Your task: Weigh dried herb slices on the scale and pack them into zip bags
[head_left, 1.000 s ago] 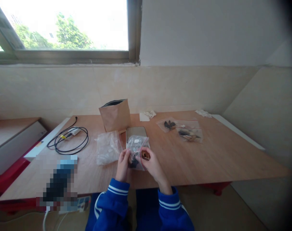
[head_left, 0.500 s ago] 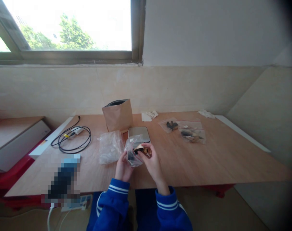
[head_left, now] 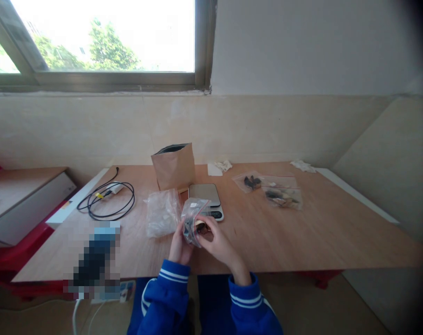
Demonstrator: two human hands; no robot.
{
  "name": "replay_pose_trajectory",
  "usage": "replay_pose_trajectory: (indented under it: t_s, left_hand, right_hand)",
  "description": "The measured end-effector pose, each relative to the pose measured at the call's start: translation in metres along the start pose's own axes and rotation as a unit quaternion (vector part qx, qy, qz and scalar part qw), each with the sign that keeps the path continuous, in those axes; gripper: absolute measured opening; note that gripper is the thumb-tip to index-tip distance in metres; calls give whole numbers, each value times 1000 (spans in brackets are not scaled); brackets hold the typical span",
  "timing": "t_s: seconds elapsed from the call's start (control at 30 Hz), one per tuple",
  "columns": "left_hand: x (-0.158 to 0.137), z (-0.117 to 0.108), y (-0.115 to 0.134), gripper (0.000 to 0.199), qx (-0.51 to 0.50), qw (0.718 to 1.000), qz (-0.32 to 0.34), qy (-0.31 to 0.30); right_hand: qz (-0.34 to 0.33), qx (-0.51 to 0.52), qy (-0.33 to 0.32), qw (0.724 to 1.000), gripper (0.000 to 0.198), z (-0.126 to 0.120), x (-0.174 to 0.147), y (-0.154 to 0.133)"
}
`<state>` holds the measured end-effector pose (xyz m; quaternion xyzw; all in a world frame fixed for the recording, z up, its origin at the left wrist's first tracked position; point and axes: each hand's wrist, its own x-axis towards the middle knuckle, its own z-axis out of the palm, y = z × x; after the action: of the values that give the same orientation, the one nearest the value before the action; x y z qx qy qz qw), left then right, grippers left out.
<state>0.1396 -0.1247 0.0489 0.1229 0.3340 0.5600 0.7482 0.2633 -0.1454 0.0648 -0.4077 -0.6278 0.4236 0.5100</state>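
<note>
My left hand [head_left: 180,247] is closed on a clear zip bag [head_left: 189,227] with dark contents, held above the table's front part. The fingers of my right hand [head_left: 217,241] grip some curled, dried-looking pieces [head_left: 200,226], tan and dark brown, at the bag's mouth. Their exact kind is hard to make out, and my fingers partly cover them. Just behind the bag lies a small kitchen scale [head_left: 205,193] with a metal plate and a display along its front. To the left, a stack of clear plastic bags [head_left: 161,215] lies flat.
A brown paper pouch [head_left: 175,167] stands with its top open behind the bags. On the right lie two filled zip bags, one with dark pieces [head_left: 252,182], the other [head_left: 284,197] mixed. A coiled black cable [head_left: 109,215] and a pixelated patch [head_left: 96,258] are on the left.
My right hand has moved slightly down and left, bringing the dried pieces closer into the bag's mouth. The scale's display now shows. The whole view has shifted a little.
</note>
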Motion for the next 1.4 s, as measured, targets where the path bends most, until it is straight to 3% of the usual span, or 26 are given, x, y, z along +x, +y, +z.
replay_pose_trajectory:
  t_s: [0.1,0.37,0.63,0.97,1.2,1.4]
  left_hand:
    - [0,-1,-2,29,15,1000,7,-1]
    - [-6,-2,11,26,14,1000,-5,-17]
    - [-7,-2,24,24,-58,998,-17,-16]
    - [6,-14,21,28,-121,990,-29,-66]
    - [9,-25,31,34,-192,980,3,-53]
    - [12,-47,48,35,-194,980,37,-16]
  right_hand:
    - [12,1,-9,1000,48,-1,-2,3]
    - [0,33,33,999,30,2,4,6]
    - [17,109,159,981,34,14,11,0]
    - [71,211,161,962,38,35,23,1]
    - [43,273,133,952,30,30,70,-30]
    - [-96,166,144,971,31,4,143,-64]
